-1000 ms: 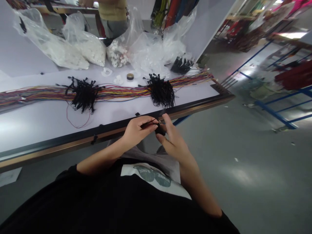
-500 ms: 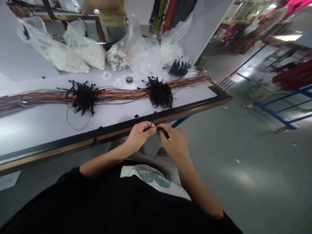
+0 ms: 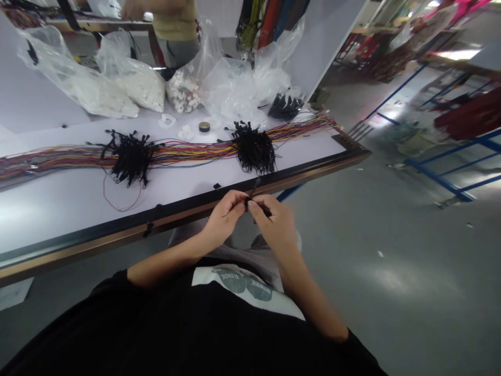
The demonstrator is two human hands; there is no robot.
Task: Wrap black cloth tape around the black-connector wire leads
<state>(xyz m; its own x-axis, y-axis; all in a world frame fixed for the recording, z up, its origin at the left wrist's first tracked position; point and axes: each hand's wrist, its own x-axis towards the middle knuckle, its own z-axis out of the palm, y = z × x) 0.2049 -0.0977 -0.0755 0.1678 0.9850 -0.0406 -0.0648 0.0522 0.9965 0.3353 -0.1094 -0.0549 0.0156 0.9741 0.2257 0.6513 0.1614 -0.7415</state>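
Note:
My left hand (image 3: 224,219) is closed in a pinch at the table's front edge, thumb and index finger on a thin black cord (image 3: 255,186). Meeting it fingertip to fingertip, my right hand (image 3: 276,219) is closed on the same black cord, part of which shows dark under its fingers. One end of the cord sticks up past the fingertips; the rest is hidden in the hands. Beyond them on the white tabletop lie two black clusters of short cords, one to the right (image 3: 256,149) and one to the left (image 3: 131,158), on a long bundle of coloured wires (image 3: 195,153).
Clear plastic bags of white parts (image 3: 148,86) line the back of the table. A small tape roll (image 3: 204,126) lies before them. The table's dark edge (image 3: 188,202) runs in front of me. A blue-framed cart (image 3: 438,180) stands right. Another person (image 3: 176,23) is across the table.
My right hand has moved slightly left and closer against the left fingertips. The cord's free end now leans further right. The view has shifted slightly.

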